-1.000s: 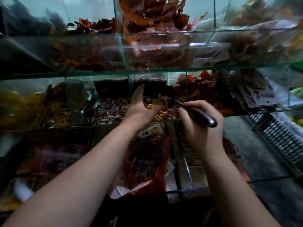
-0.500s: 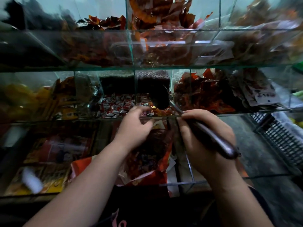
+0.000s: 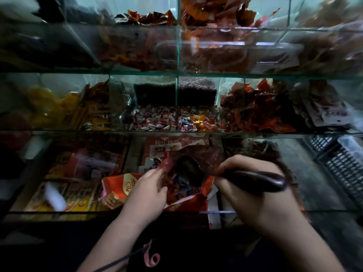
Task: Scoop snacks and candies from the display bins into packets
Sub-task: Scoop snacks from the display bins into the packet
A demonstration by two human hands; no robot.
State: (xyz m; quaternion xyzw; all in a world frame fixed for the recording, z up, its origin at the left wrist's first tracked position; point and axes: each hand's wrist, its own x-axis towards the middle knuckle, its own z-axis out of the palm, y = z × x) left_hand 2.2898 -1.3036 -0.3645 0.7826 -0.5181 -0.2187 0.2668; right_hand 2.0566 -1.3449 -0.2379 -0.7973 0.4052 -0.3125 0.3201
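A red packet (image 3: 188, 199) sits open over the lowest glass bin, with wrapped candies showing inside it. My left hand (image 3: 146, 191) pinches the packet's left rim and holds its mouth open. My right hand (image 3: 253, 195) grips the dark handle of a scoop (image 3: 188, 169), whose bowl is tipped down into the packet's mouth. On the middle shelf, straight behind, lie a bin of red-and-white wrapped candies (image 3: 155, 119) and a bin of mixed-colour candies (image 3: 196, 122).
Glass dividers and shelf edges (image 3: 176, 132) run across three tiers of bins. Red snack packs (image 3: 255, 107) fill the bin to the right, yellow ones (image 3: 49, 107) the left. Two dark jars (image 3: 174, 93) stand behind the candies. A black crate (image 3: 341, 167) sits at far right.
Both hands have dropped from the middle-shelf candy bin to the packet below. The scoop came down with my right hand and now tips into the packet, which my left hand has taken hold of.
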